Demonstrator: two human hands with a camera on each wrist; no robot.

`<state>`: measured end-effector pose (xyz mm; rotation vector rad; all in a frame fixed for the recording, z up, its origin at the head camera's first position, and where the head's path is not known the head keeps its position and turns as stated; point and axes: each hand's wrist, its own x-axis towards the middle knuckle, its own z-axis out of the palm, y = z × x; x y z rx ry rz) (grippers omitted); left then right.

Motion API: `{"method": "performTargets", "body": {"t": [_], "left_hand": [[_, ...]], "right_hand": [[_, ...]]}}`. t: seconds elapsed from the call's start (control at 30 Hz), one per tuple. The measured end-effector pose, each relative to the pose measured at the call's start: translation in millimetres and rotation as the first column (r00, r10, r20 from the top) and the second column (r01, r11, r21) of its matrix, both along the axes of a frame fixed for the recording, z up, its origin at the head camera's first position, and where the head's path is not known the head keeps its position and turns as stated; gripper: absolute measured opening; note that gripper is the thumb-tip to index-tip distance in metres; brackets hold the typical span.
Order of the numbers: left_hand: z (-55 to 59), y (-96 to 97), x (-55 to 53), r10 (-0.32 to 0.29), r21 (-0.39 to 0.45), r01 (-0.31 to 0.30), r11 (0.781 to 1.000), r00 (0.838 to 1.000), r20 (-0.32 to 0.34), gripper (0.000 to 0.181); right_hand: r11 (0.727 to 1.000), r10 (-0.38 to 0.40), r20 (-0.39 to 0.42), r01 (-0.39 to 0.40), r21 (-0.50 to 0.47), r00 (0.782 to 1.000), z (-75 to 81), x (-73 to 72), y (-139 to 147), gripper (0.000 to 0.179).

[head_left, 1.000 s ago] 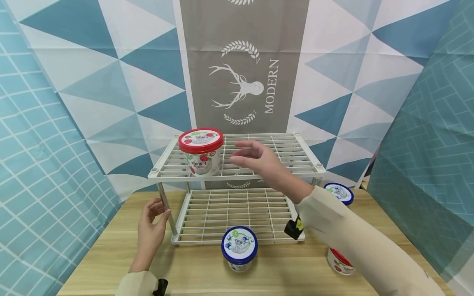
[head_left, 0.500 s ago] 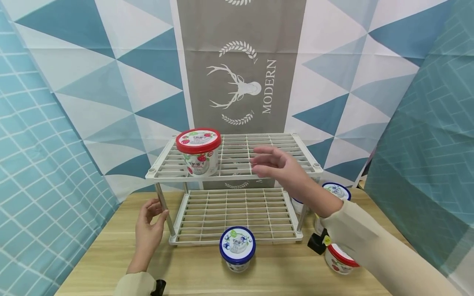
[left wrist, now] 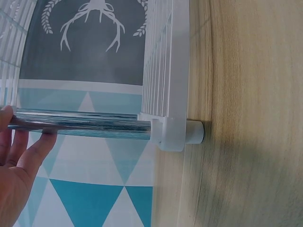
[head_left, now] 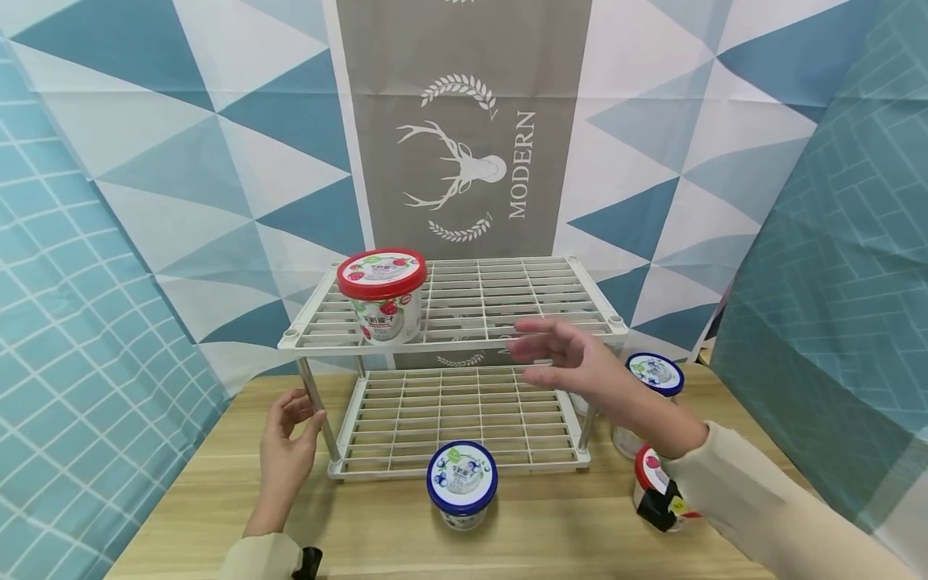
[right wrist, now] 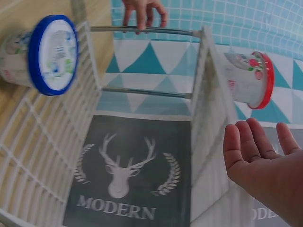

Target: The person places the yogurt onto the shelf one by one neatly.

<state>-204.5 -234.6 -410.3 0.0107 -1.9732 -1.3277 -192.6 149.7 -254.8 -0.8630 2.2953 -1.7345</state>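
A two-tier white wire rack (head_left: 500, 300) stands on the wooden table. My left hand (head_left: 288, 439) is at its front left, holding the metal post (left wrist: 104, 125) between thumb and fingers. On the upper shelf's left side sits an upright tub with a red lid (head_left: 384, 298) and strawberry pictures. My right hand (head_left: 590, 366), empty and with fingers loosely bent, hovers by the upper shelf's front right edge, apart from the red-lidded tub. Below, a blue-lidded tub with blueberry pictures (head_left: 461, 483) stands at the front edge of the lower shelf.
Right of the rack stand another blue-lidded tub (head_left: 656, 374) and another red-lidded one (head_left: 650, 471), the latter partly covered by my right sleeve and wrist camera. A patterned cloth (head_left: 638, 145) hangs behind the rack.
My right hand has drawn away from the red-lidded tub, moving right and lower in the head view. My left hand stays at the post. The head view has shifted slightly.
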Motion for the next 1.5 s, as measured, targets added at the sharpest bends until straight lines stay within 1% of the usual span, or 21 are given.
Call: {"method": "performTargets", "body": {"t": [0.07, 0.2, 0.3, 0.43, 0.6, 0.77, 0.9, 1.07, 1.2, 1.33, 1.5], "left_hand": [[5.4, 3.2, 4.2, -0.007, 0.008, 0.007, 1.0, 1.0, -0.009, 0.041], [18.9, 11.4, 14.1, -0.03, 0.004, 0.03, 1.0, 0.999, -0.036, 0.039], [23.5, 13.8, 16.9, -0.027, -0.005, 0.027, 1.0, 0.999, -0.036, 0.039], [23.3, 13.2, 16.9, -0.016, -0.009, 0.016, 1.0, 1.0, -0.025, 0.039], [23.1, 12.5, 16.5, -0.022, -0.003, 0.022, 1.0, 0.999, -0.027, 0.039], [22.3, 11.9, 16.8, -0.03, 0.005, 0.031, 1.0, 0.999, -0.036, 0.038], [22.0, 11.4, 16.9, -0.032, 0.016, 0.032, 0.999, 0.999, -0.036, 0.038], [23.1, 12.1, 16.1, -0.048, 0.034, 0.048, 0.998, 0.999, -0.012, 0.038], [23.7, 12.6, 16.4, -0.04, 0.03, 0.04, 0.999, 0.999, -0.008, 0.038], [24.3, 12.8, 17.3, -0.039, 0.03, 0.039, 0.999, 0.999, -0.008, 0.038], [24.8, 12.6, 17.9, -0.043, 0.038, 0.044, 0.998, 0.999, -0.007, 0.038]], "right_hand": [[1.0, 0.009, 0.007, -0.009, 0.0, 1.0, -7.7, 3.9, 3.9, 0.062], [1.0, 0.003, 0.016, -0.003, 0.0, 1.0, -22.6, 9.2, 11.9, 0.058], [1.0, -0.006, 0.033, 0.006, -0.002, 0.999, -31.7, 9.2, 16.2, 0.057], [1.0, 0.007, 0.04, -0.007, -0.006, 0.999, -46.2, 8.1, 19.4, 0.059], [0.999, 0.051, 0.04, -0.05, -0.013, 0.998, -66.7, 7.0, 21.1, 0.061], [0.997, 0.08, 0.09, -0.08, 0.0, 0.993, -89.6, 5.5, 20.4, 0.065], [0.996, 0.086, 0.153, -0.085, -0.013, 0.984, -110.2, 5.5, 18.2, 0.066], [0.999, 0.049, 0.202, -0.047, -0.012, 0.978, -134.8, 6.6, 15.5, 0.069], [0.999, 0.035, 0.205, -0.031, -0.025, 0.978, -151.9, 5.8, 13.3, 0.07], [1.0, 0.022, 0.215, -0.017, -0.026, 0.976, -166.1, 4.2, 11.4, 0.072], [1.0, -0.013, 0.244, 0.01, 0.014, 0.97, -180.1, 2.0, 8.9, 0.074]]}}
